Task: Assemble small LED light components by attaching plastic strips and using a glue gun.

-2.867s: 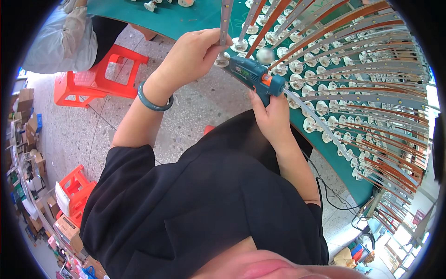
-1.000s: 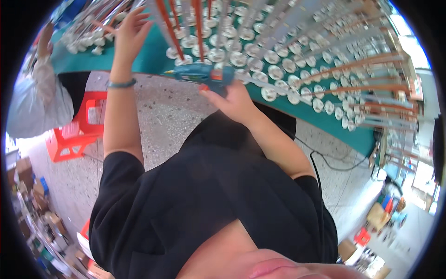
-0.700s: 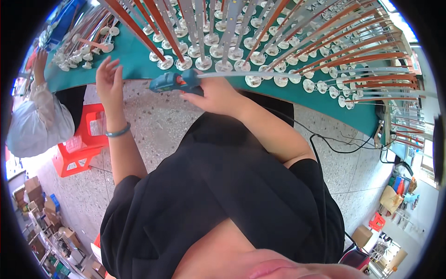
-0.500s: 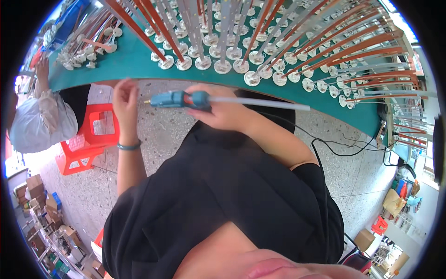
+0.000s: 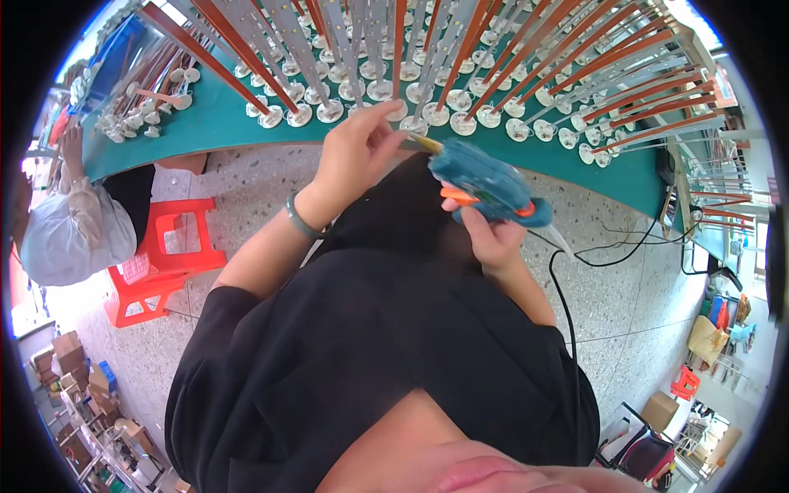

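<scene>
My right hand [image 5: 493, 238] is closed round the grip of a teal hot glue gun [image 5: 489, 181] with an orange trigger. Out of its rear end sticks a whitish glue stick [image 5: 560, 240]. The brass-coloured nozzle [image 5: 427, 144] points up and left, close to a round white base [image 5: 414, 125] at the table's front edge. My left hand [image 5: 359, 152] reaches to the same edge beside the nozzle. Its thumb and forefinger are apart next to the white bases, and whether they touch one I cannot tell. Tall strips [image 5: 398, 49], brown or grey, stand upright on the bases.
Many such bases crowd the green table [image 5: 222, 123]. A loose pile of strips and white discs [image 5: 136, 119] lies at its left. A black cable [image 5: 563, 296] runs down on the right. Red stools [image 5: 185, 234] stand left, beside another person in a pale sleeve [image 5: 78, 234].
My left hand has moved right and forward to the table edge. The glue gun has swung right, its nozzle now tilted toward the bases, and my right hand is lower and further right.
</scene>
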Tool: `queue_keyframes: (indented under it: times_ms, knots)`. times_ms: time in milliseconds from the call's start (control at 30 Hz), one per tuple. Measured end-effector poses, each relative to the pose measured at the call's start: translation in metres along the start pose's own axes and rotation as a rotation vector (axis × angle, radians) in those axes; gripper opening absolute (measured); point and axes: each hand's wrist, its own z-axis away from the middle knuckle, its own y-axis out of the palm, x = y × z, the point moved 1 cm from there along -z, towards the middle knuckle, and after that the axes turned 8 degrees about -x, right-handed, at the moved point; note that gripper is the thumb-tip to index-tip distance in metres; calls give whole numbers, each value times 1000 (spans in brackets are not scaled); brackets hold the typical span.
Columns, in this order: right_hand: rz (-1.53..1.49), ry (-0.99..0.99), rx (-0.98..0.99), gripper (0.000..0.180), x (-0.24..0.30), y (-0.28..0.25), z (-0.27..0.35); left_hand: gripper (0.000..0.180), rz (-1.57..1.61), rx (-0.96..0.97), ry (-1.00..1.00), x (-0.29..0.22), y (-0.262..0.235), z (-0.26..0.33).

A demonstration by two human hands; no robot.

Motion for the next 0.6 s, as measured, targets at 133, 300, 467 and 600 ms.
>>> queue_keyframes:
  times_ms: [133,300,467,600]
  knots:
    - [38,-127,-26,49,11,-11,10,34,-138,-23,-32,0,17,-12]
    - [104,29,-132,35,5,-15,18,18,-182,-12,1,4,24,-15]
    - [41,-55,-145,35,-2,-17,19,15,-97,-19,101,-2,-15,3]
    - [9,-27,-159,47,-5,-13,12,13,-39,36,48,-12,-81,30]
